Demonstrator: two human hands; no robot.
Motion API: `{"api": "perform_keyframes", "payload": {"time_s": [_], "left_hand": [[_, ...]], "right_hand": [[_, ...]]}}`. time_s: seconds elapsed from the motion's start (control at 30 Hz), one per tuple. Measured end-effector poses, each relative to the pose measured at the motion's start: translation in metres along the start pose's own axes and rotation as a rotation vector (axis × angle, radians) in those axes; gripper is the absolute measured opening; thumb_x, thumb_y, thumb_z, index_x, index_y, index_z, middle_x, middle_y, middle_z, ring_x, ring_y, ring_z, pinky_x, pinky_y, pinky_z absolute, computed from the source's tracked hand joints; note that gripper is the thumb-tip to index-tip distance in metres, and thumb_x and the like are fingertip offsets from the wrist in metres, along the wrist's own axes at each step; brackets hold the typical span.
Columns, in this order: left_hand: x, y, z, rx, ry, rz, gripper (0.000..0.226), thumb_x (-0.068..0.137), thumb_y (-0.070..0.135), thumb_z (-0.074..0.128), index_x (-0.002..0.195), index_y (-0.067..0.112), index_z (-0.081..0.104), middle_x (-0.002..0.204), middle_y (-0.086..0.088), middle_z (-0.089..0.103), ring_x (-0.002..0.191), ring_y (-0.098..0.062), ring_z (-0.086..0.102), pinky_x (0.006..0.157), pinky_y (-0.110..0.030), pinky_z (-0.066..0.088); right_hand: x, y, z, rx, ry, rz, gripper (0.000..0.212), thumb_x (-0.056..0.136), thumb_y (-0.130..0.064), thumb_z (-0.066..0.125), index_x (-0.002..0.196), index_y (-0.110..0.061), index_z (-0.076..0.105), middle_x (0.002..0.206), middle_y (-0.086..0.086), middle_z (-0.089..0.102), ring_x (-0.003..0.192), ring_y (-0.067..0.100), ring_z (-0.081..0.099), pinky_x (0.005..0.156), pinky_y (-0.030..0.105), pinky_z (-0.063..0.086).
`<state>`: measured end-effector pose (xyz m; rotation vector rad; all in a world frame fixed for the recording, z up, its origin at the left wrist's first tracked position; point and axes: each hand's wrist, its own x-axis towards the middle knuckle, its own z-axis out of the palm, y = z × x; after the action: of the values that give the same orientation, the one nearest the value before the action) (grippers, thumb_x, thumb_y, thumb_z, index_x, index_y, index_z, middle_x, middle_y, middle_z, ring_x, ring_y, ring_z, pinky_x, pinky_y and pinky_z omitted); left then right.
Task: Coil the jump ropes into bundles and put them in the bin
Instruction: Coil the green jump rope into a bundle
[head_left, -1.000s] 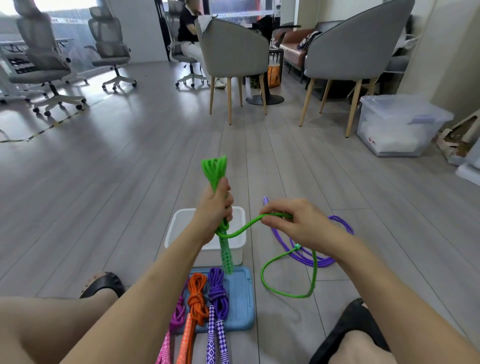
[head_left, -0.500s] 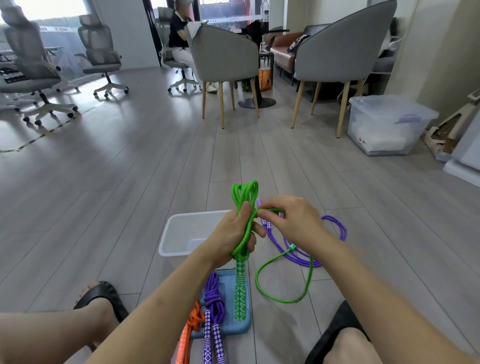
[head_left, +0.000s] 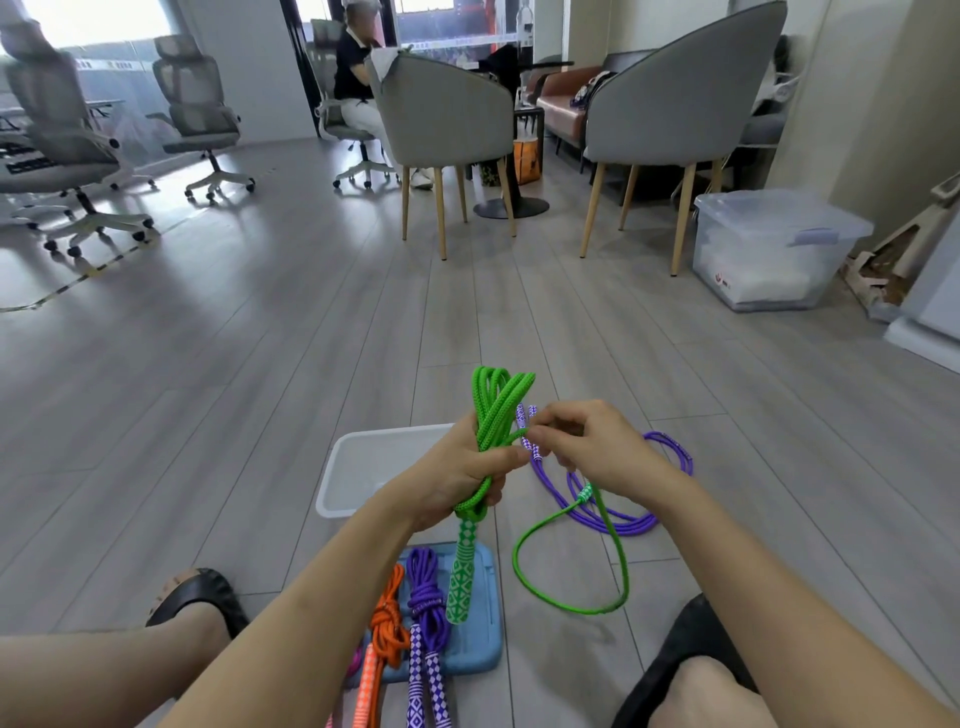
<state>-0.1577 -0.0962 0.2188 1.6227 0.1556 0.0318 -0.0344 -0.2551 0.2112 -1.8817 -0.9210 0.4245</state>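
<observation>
My left hand (head_left: 457, 478) grips a folded bundle of green jump rope (head_left: 493, 405) upright, its green-white handle (head_left: 462, 577) hanging below my fist. My right hand (head_left: 592, 447) pinches the free green strand right beside the bundle. The rest of that strand loops on the floor (head_left: 571, 571). A white bin (head_left: 363, 467) sits on the floor behind my left hand. A loose purple jump rope (head_left: 623, 514) lies on the floor under my right hand. Coiled orange (head_left: 387, 623) and purple (head_left: 426, 597) bundles lie on a blue lid (head_left: 480, 639).
My two feet in black shoes (head_left: 197, 597) flank the blue lid. Grey armchairs (head_left: 447, 124) and a lidded clear storage box (head_left: 769, 249) stand farther back. Office chairs (head_left: 197, 114) are at the far left, and a person sits at the back.
My right hand has carried the free green strand across from the right to the bundle, wrapping it around. The bundle and my left hand shifted right, and the floor loop has shrunk.
</observation>
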Motion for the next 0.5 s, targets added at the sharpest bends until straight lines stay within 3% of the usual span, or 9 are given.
{"api": "perform_keyframes", "payload": {"time_s": [0.1, 0.3, 0.4, 0.5], "left_hand": [[0.000, 0.001, -0.003, -0.029, -0.019, 0.005, 0.027, 0.095, 0.003, 0.066, 0.110, 0.015, 0.047, 0.063, 0.004, 0.050, 0.050, -0.015, 0.044, 0.051, -0.030, 0.042], [-0.001, -0.002, -0.005, -0.043, -0.087, -0.010, 0.048, 0.100, 0.010, 0.063, 0.136, 0.016, 0.033, 0.076, -0.008, 0.049, 0.057, -0.022, 0.052, 0.058, -0.036, 0.050], [0.001, -0.002, -0.002, -0.078, -0.096, -0.039, 0.050, 0.099, 0.006, 0.061, 0.139, 0.018, 0.032, 0.072, -0.006, 0.046, 0.053, -0.019, 0.042, 0.055, -0.033, 0.047], [0.004, -0.001, -0.001, -0.034, -0.118, -0.033, 0.050, 0.099, -0.001, 0.057, 0.138, 0.019, 0.034, 0.069, -0.005, 0.045, 0.052, -0.019, 0.038, 0.052, -0.033, 0.044]], "right_hand": [[0.001, -0.002, 0.001, 0.016, -0.062, 0.027, 0.011, 0.101, -0.019, 0.064, 0.105, -0.017, 0.075, 0.077, -0.001, 0.067, 0.062, -0.006, 0.055, 0.059, 0.011, 0.043], [0.002, 0.001, 0.005, 0.262, -0.060, 0.078, 0.012, 0.101, -0.013, 0.062, 0.106, -0.012, 0.073, 0.071, -0.004, 0.061, 0.055, 0.005, 0.046, 0.053, 0.021, 0.040], [0.003, -0.004, 0.009, 0.438, -0.088, 0.086, 0.019, 0.102, -0.012, 0.061, 0.120, -0.012, 0.069, 0.061, -0.010, 0.044, 0.049, 0.004, 0.034, 0.045, 0.019, 0.028], [0.000, -0.012, 0.011, 0.498, -0.157, 0.078, 0.025, 0.096, -0.031, 0.071, 0.118, -0.018, 0.068, 0.066, -0.004, 0.029, 0.050, 0.006, 0.026, 0.044, 0.020, 0.021]]}}
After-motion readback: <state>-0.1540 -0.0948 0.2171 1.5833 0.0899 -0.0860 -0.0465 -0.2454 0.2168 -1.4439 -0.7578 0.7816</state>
